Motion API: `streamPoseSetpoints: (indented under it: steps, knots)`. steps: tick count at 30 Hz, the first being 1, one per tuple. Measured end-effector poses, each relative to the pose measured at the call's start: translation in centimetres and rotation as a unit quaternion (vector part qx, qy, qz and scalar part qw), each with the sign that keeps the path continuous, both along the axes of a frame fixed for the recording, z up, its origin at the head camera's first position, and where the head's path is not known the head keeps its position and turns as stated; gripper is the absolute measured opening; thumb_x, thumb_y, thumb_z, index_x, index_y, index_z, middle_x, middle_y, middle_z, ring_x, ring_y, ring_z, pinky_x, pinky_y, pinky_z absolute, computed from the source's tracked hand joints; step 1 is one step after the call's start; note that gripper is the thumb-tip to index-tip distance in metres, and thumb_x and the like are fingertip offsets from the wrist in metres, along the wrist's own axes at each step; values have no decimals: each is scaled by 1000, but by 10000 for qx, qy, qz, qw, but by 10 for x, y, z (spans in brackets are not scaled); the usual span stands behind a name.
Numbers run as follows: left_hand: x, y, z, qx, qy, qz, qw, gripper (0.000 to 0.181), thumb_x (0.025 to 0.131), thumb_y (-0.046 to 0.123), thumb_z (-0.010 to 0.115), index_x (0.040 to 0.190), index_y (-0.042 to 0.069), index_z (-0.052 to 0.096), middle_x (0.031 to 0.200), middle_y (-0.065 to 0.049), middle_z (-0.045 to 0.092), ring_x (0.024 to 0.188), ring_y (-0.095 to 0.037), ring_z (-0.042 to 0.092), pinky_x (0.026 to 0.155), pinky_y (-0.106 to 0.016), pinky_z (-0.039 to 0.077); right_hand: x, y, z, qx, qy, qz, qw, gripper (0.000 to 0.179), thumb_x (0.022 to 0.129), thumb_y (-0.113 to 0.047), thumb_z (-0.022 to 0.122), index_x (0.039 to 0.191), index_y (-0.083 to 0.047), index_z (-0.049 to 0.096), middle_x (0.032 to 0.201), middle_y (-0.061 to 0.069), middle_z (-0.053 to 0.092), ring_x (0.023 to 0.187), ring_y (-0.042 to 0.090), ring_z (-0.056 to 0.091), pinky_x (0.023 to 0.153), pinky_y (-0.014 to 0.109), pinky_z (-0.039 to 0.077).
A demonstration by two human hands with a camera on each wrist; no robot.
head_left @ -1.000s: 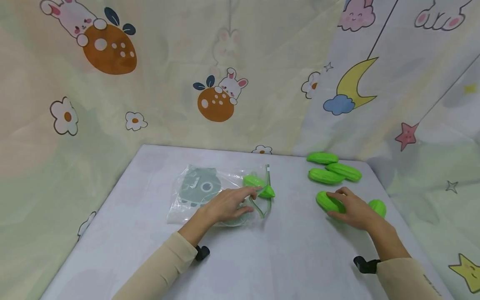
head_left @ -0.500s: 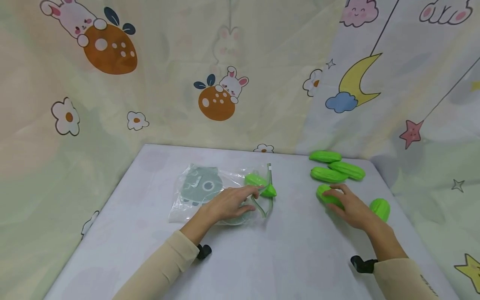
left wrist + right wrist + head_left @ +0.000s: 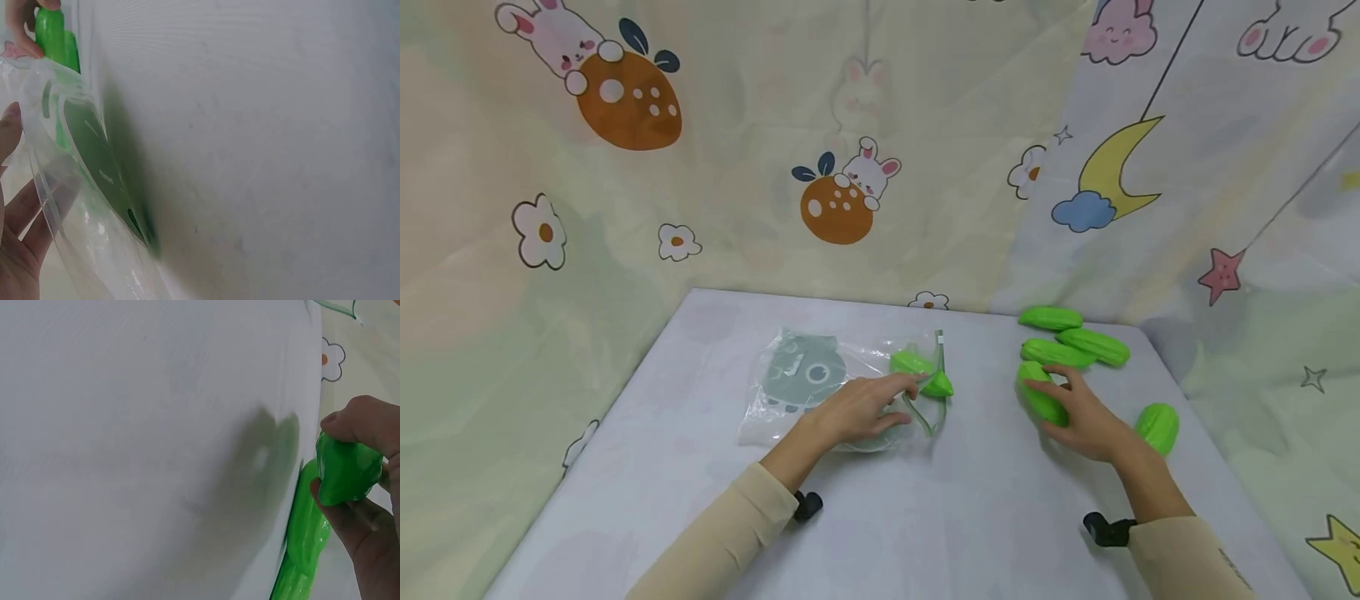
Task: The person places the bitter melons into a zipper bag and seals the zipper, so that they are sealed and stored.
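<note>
One green gourd (image 3: 1034, 390) pinched in the right hand (image 3: 1081, 417), three more gourds (image 3: 1093, 346) just past that grip; left hand's (image 3: 859, 408) touching a clear bag (image 3: 805, 372), thumb and fingers apart.

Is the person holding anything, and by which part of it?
The right hand holds a bright green, ridged, elongated piece by its sides. The left hand is at the open end of a clear plastic bag; whether it grips is unclear.

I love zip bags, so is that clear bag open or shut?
Open: the clear bag gapes by the left hand, its mouth's edges spread apart.
</note>
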State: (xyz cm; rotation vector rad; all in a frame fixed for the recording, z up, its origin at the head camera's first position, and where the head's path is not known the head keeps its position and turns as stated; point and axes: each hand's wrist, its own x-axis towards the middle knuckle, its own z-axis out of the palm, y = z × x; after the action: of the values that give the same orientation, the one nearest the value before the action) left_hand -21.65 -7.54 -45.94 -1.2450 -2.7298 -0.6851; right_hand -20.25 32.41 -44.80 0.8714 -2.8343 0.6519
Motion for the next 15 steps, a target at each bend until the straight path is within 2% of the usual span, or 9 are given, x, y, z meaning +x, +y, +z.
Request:
streamPoseSetpoints:
  steps: [4, 7, 11, 13, 15]
  knots:
    - [0, 0, 0, 46, 92, -24, 9999, 45, 97, 32, 73, 136, 19, 55, 130, 10, 65, 91, -13, 69, 71, -28, 52, -5, -7, -3, -81, 140, -29, 9999, 61, 83, 1, 79, 140, -6, 59, 149, 27, 36, 125, 53, 49, 91, 65, 49]
    - [0, -1, 3, 107, 146, -37, 9998, 45, 97, 32, 72, 136, 19, 55, 138, 11, 63, 92, -14, 70, 70, -28, 52, -10, -13, -5, -131, 234, -32, 9996, 61, 84, -1, 80, 141, -7, 58, 150, 28, 38, 125, 53, 51, 92, 66, 49]
    - [0, -2, 3, 184, 162, -56, 9997, 53, 98, 33, 71, 145, 20, 50, 137, 11, 63, 94, -15, 71, 73, -29, 53, -16, -22, -8, -234, 324, -12, 9992, 63, 84, -2, 80, 142, -8, 56, 152, 27, 39, 128, 53, 50, 93, 67, 48]
    - [0, -2, 3, 232, 189, -70, 9995, 59, 99, 33, 71, 151, 20, 46, 129, 12, 65, 95, -15, 71, 74, -30, 54, -18, -27, -10, -343, 364, -22, 9987, 63, 84, -2, 80, 143, -9, 56, 153, 25, 40, 131, 53, 48, 93, 66, 48]
    - [1, -3, 1, 235, 176, -79, 9995, 58, 98, 31, 72, 149, 20, 46, 128, 11, 65, 94, -16, 70, 73, -30, 54, -17, -32, -13, -448, 327, -39, 9985, 63, 85, -3, 80, 143, -9, 56, 154, 24, 40, 133, 53, 47, 90, 62, 50]
